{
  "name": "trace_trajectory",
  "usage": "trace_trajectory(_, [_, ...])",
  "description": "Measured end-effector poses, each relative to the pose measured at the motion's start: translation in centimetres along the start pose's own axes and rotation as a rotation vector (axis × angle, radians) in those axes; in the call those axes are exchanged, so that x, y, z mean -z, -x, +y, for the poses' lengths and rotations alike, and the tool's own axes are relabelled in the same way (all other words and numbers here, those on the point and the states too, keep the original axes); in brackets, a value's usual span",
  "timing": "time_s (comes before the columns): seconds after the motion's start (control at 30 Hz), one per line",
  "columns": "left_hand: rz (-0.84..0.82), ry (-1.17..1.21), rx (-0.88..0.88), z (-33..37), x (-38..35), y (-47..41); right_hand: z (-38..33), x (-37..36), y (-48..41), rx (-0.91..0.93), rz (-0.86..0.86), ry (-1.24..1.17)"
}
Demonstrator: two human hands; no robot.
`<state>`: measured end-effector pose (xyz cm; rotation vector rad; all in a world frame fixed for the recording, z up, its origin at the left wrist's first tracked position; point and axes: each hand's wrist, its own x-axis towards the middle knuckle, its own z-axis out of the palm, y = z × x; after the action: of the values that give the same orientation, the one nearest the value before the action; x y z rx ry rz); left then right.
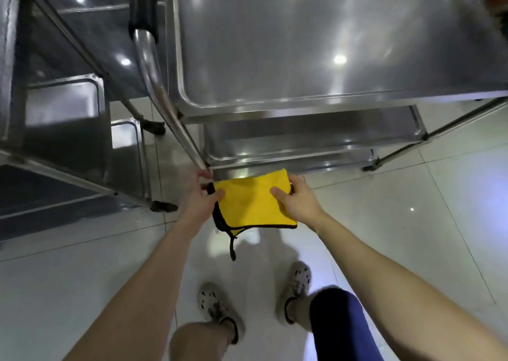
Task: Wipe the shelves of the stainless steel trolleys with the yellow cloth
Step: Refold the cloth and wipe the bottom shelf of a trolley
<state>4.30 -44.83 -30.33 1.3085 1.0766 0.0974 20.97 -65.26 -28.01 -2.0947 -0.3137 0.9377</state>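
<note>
The yellow cloth [251, 202], folded and edged in black with a dangling black loop, is held in the air in front of the trolley. My left hand [198, 195] pinches its left edge, thumb on top. My right hand [295, 198] grips its right edge, thumb on the yellow face. Straight ahead stands a stainless steel trolley whose top shelf [316, 44] is a shiny tray; its lower shelves [316, 138] show beneath the front rim. A second stainless steel trolley [63, 107] stands to the left.
A curved steel handle tube [154, 69] runs between the two trolleys. Dark castor wheels [162, 206] sit on the pale tiled floor [412, 223]. My two feet in grey clogs [217, 305] stand just behind the cloth.
</note>
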Motion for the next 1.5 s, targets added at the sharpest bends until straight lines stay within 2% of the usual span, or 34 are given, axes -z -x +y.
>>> trace_trajectory(0.13, [0.049, -0.187, -0.133, -6.4, -4.1, -5.7, 8.0, -2.3, -5.9, 0.055, 0.088, 0.087])
trace_trajectory(0.3, [-0.057, -0.259, -0.144, -15.6, -7.9, -15.5, 18.4, -6.1, -15.1, 0.089, 0.199, 0.122])
trace_trajectory(0.53, [0.087, -0.245, -0.403, -25.5, -11.2, -27.8, 28.3, -11.1, -26.1, 0.199, 0.279, 0.137])
trace_trajectory(0.67, [0.128, -0.251, -0.455, -25.9, -11.7, -30.5, 29.4, -12.1, -28.8, 0.292, 0.316, 0.104])
trace_trajectory(0.77, [0.145, -0.258, -0.447, -26.0, -11.7, -30.9, 29.2, -12.3, -28.2, 0.285, 0.338, 0.092])
trace_trajectory(0.87, [0.136, -0.346, -0.452, -25.8, -11.5, -30.3, 28.9, -12.3, -27.2, 0.239, 0.322, 0.114])
trace_trajectory(1.0, [0.201, -0.429, -0.542, -23.4, -10.7, -33.0, 26.0, -11.9, -30.5, 0.317, 0.366, 0.16])
trace_trajectory(1.1, [0.201, -0.472, -0.51, -23.9, -10.4, -34.8, 24.6, -12.8, -35.2, 0.24, 0.231, 0.408])
trace_trajectory(1.17, [0.287, -0.365, -0.511, -26.5, -10.1, -33.8, 25.4, -14.5, -36.7, 0.133, 0.152, 0.663])
trace_trajectory(1.2, [0.358, -0.293, -0.52, -28.2, -9.9, -32.9, 26.1, -15.4, -36.8, 0.124, 0.17, 0.763])
trace_trajectory(1.3, [0.615, -0.182, -0.507, -31.5, -7.9, -30.7, 27.7, -17.6, -36.9, 0.337, 0.301, 0.804])
trace_trajectory(1.37, [0.707, -0.121, -0.45, -31.6, -5.9, -31.1, 27.5, -18.3, -37.7, 0.477, 0.316, 0.805])
trace_trajectory(1.43, [0.677, -0.051, -0.483, -30.1, -4.1, -32.4, 27.2, -18.9, -39.1, 0.536, 0.321, 0.851])
trace_trajectory(1.5, [0.557, -0.001, -0.546, -28.1, -3.4, -34.0, 27.4, -20.1, -40.5, 0.517, 0.269, 0.945])
